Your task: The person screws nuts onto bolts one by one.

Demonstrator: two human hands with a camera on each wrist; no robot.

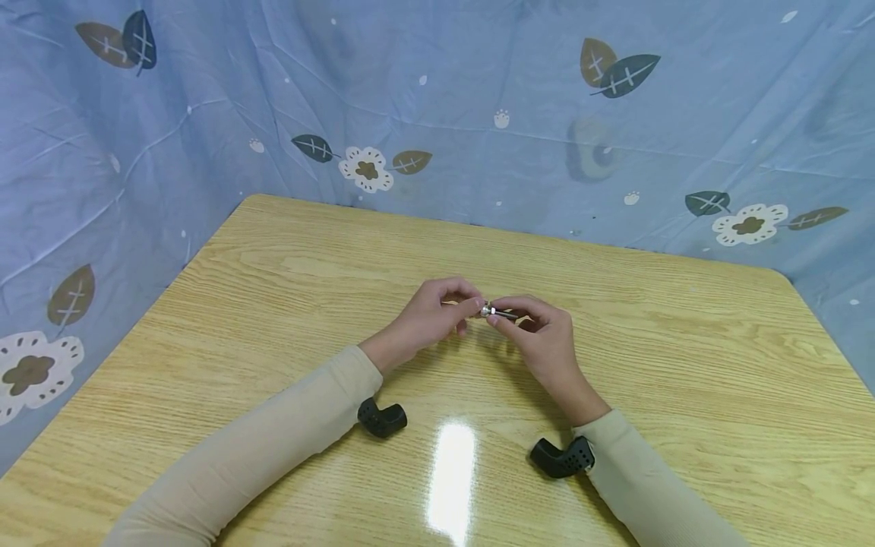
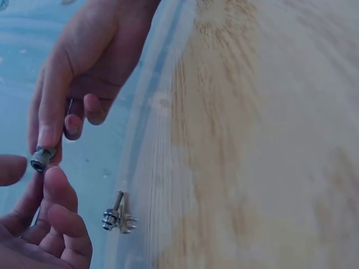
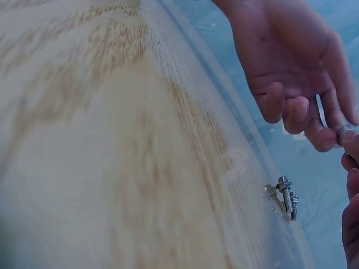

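Near the middle of the table, both hands meet at a small metal bolt with a shiny, ringed head end. My right hand pinches it between thumb and fingers, and its thin shank points back toward that palm. At the head end, my left hand has curled fingers against the bolt. In the left wrist view, a socket-like hollow shows in the bolt head. A thin dark rod shows among the left fingers; its kind is unclear. Several metal bolts with nuts or washers are on the table beyond, unseen in the head view.
The wood-grain table has a glossy top with a bright light reflection. A blue leaf-patterned cloth hangs behind it and along the left side. Black curved wrist mounts stick out from the sleeves.
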